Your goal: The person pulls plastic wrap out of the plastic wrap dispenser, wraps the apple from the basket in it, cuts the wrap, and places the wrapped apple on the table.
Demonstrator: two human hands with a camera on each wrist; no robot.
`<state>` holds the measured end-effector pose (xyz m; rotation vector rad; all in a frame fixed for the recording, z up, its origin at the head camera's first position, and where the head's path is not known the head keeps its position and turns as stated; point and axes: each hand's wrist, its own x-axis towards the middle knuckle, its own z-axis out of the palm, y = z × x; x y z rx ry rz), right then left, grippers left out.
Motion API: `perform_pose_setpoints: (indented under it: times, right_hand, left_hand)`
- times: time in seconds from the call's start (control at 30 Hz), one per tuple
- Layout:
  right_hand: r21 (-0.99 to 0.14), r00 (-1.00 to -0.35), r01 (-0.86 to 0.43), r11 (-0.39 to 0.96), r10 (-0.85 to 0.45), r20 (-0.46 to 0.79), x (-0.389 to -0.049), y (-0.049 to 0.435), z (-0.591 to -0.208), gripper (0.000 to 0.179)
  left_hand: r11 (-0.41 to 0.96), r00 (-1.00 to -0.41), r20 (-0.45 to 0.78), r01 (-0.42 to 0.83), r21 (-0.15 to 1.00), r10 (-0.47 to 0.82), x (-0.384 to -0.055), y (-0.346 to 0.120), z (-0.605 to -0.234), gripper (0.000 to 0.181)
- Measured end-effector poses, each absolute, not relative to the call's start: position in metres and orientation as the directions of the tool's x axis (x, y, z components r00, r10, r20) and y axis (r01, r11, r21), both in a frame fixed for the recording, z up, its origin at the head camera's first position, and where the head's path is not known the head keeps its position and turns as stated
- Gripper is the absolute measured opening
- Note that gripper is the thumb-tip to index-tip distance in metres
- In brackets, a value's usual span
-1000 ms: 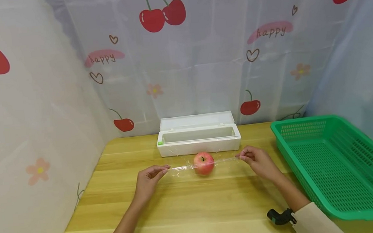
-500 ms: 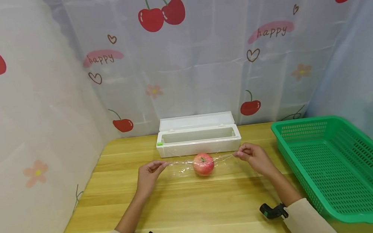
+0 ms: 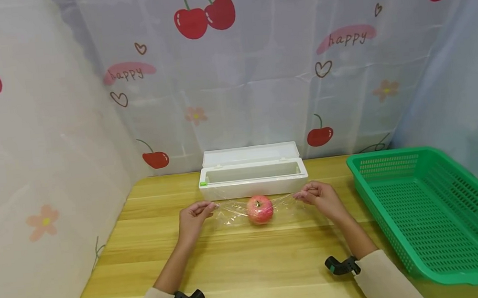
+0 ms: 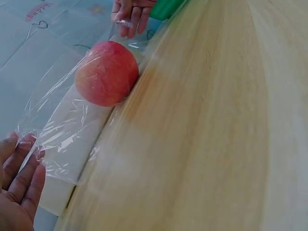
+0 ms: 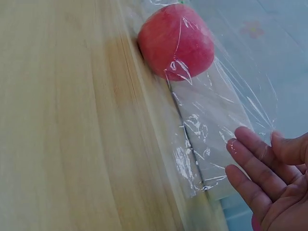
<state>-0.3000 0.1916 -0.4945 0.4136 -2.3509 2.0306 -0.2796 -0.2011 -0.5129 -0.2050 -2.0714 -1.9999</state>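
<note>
A red apple (image 3: 260,210) sits mid-table with clear plastic wrap (image 3: 233,214) draped over it and spreading to both sides. On the left, my left hand (image 3: 193,220) pinches one edge of the wrap between thumb and fingers. My right hand (image 3: 323,201) pinches the edge on the other side, so the film stretches taut across the apple. Both wrist views show the film creased and shiny over the apple (image 4: 107,73), with the right hand's thumb (image 5: 288,148) pressed near the index finger. Behind the apple stands a white wrap box (image 3: 255,188), its lid raised.
A green plastic basket (image 3: 432,207) takes up the right side of the wooden table (image 3: 250,268). The printed curtain (image 3: 254,85) hangs close behind the box and along the sides. A small green slider (image 3: 203,184) is at the box's left end.
Both hands have moved slightly away from the body, toward the box, drawing the film's held edges back past the apple. The apple and box stay in place.
</note>
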Motion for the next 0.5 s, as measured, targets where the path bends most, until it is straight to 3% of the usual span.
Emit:
perform_pose_setpoints:
  times: [0.5]
  right_hand:
    - [-0.987, -0.992, -0.112, 0.114, -0.067, 0.104, -0.304, 0.189, -0.503, 0.016]
  left_hand:
    - [0.002, -0.972, 0.216, 0.217, 0.976, -0.088, -0.28, -0.202, -0.529, 0.027]
